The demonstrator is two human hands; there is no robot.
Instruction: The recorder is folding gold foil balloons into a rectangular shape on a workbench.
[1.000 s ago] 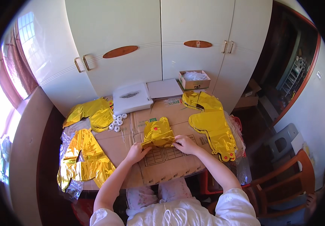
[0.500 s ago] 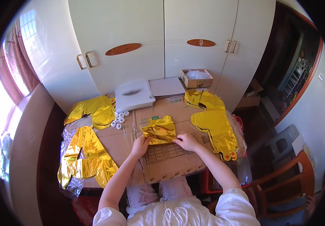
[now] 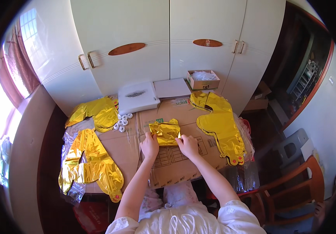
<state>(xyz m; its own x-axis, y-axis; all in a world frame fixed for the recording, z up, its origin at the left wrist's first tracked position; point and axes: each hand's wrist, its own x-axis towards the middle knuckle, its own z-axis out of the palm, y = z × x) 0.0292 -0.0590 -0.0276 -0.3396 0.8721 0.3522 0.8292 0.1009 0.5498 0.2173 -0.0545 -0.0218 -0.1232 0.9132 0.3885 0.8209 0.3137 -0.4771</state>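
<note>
Both hands press on a folded gold foil balloon point(image 3: 165, 132) that lies on flattened cardboard point(image 3: 175, 163) over the counter. The left hand point(image 3: 149, 145) holds its left edge with bent fingers, and the right hand point(image 3: 187, 145) pinches its right edge. Left of the left hand lie small white rolls point(image 3: 122, 121) and more gold foil point(image 3: 90, 163); right of the right hand lies a long gold balloon point(image 3: 219, 124).
</note>
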